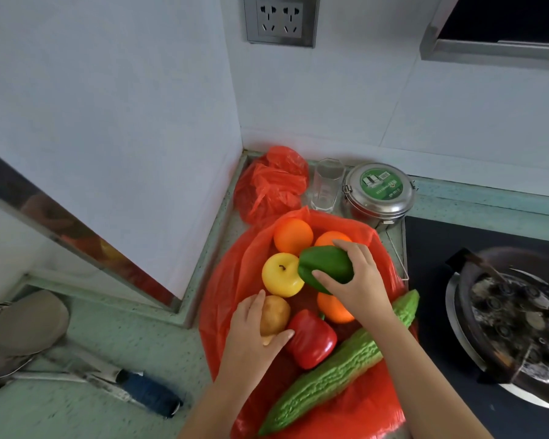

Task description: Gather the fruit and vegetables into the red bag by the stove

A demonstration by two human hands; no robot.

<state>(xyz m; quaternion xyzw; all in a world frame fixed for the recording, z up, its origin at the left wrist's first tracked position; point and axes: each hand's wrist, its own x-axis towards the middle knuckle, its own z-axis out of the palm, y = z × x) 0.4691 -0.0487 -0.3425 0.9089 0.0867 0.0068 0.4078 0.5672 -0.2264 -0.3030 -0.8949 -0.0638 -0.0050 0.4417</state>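
Right hand (358,280): fingers wrapped on green pepper (325,267).
Left hand (254,331): cupping potato (274,313).
Pepper: likely light, smooth; hold its body.

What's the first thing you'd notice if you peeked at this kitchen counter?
The bright red bag spread open on the counter beside the stove, full of colourful produce: oranges, a yellow apple, a red pepper and a long bumpy bitter gourd lying across its front. Next, the right hand gripping a green pepper above the pile, and the left hand holding a potato.
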